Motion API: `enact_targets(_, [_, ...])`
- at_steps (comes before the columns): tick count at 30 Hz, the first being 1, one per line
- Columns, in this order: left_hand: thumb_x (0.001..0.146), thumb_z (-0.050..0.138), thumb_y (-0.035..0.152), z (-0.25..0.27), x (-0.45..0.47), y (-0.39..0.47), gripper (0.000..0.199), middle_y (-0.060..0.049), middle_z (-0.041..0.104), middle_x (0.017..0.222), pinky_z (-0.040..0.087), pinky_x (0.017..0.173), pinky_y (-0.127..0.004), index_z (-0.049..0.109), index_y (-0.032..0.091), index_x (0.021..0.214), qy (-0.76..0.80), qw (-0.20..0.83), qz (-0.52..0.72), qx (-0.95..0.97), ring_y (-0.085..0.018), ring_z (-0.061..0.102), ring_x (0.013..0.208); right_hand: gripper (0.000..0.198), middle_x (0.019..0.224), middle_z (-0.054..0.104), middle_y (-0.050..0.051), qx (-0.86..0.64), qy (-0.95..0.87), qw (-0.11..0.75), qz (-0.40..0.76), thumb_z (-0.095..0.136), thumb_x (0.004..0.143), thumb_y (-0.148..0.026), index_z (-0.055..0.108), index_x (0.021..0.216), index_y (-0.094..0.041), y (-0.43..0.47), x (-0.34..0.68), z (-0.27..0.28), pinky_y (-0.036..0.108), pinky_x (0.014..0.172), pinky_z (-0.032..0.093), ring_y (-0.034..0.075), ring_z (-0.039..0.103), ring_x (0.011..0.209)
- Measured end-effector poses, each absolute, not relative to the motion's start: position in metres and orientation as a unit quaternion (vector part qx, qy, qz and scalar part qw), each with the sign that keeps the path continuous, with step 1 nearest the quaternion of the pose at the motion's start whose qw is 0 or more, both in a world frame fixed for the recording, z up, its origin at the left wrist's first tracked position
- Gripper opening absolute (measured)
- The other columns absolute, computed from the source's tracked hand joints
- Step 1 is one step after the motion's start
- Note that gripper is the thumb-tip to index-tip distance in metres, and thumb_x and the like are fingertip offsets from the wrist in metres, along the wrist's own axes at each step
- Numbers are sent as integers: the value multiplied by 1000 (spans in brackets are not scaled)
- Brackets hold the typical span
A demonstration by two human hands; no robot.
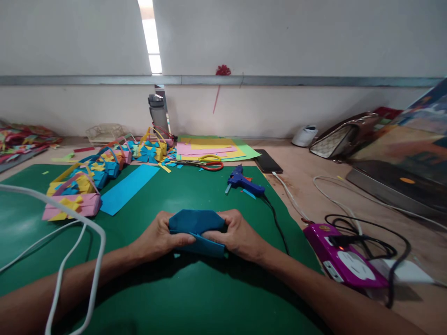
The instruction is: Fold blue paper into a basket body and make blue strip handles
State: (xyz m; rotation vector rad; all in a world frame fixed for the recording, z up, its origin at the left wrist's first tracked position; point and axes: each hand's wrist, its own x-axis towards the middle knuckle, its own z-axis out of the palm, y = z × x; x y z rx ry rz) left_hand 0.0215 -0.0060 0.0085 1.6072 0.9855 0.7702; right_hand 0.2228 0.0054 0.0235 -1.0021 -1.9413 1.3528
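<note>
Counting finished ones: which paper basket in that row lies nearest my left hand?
The pink basket with yellow bows, at the row's near end, is closest to your left hand; the others sit farther back.

Left hand [159, 235], right hand [237, 235]: grip closed, forearms converging.

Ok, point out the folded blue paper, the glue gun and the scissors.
folded blue paper [196, 222], head view, on its upper folded face between the hands.
glue gun [240, 180], head view, on its blue body.
scissors [211, 165], head view, on the red handle loop.
</note>
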Motion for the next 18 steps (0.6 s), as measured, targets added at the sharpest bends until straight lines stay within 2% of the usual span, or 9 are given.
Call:
enact_targets(7, [66, 67, 40, 5, 22, -7, 37, 6, 33, 50, 21, 46, -20, 45, 15, 50, 440, 543, 326, 636, -6, 26, 48, 22, 55, 33, -6, -378, -703, 287, 530, 59, 66, -25, 43, 53, -17, 5, 221, 28, 19, 45, 23, 6, 30, 51])
enact_targets(12, [65, 69, 41, 5, 22, -7, 34, 6, 39, 51, 24, 46, -19, 49, 15, 56, 450, 569, 338, 599, -6, 30, 46, 18, 57, 38, -5, -384, -687, 293, 542, 58, 67, -26, 47, 56, -17, 4, 222, 31, 20, 46, 27, 7, 32, 52])
enact_targets(18, [63, 72, 39, 6, 23, -7, 36, 7, 38, 50, 24, 45, -18, 47, 14, 54, 437, 586, 342, 590, -5, 29, 46, 27, 53, 32, -6, -385, -683, 290, 548, 60, 66, -27, 40, 50, -18, 4, 220, 28, 20, 45, 23, 6, 29, 51])
